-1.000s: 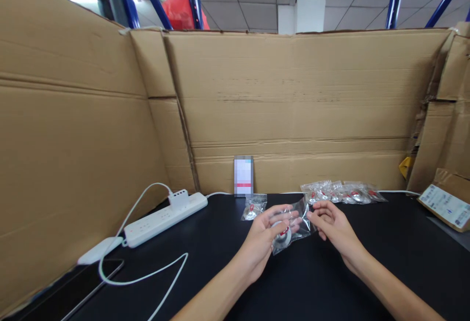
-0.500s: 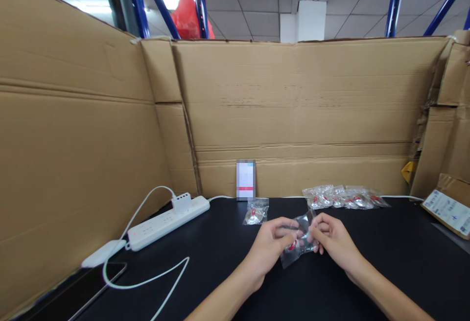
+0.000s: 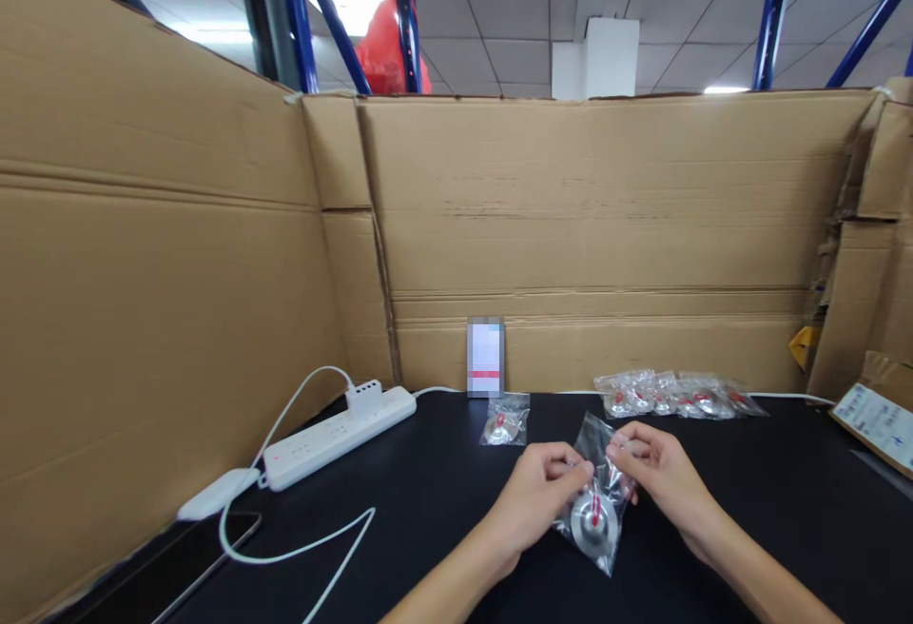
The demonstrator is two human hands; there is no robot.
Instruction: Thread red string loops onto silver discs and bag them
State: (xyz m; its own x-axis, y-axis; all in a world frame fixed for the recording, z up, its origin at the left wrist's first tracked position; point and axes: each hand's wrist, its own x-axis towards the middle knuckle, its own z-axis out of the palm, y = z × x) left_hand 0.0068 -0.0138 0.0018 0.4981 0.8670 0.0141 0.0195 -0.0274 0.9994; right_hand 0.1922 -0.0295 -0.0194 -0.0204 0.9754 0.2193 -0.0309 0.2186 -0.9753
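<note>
Between my hands hangs a clear plastic bag with a round silver metal disc in its lower part. A red strip or loop marks the middle of the disc; I cannot tell its exact kind. My left hand pinches the bag's left side just above the disc. On the upper right side, my right hand grips the plastic with thumb and curled fingers. Beyond my left hand lies a similar small bag with a silver and red piece inside.
A row of similar filled bags lies along the back cardboard wall. A phone leans there too. At left are a white power strip and a looping cable. A labelled box stands far right.
The bag has turned and now hangs lower, with the silver disc facing me in plain sight. Both hands still hold it, and the camera view has shifted slightly.
</note>
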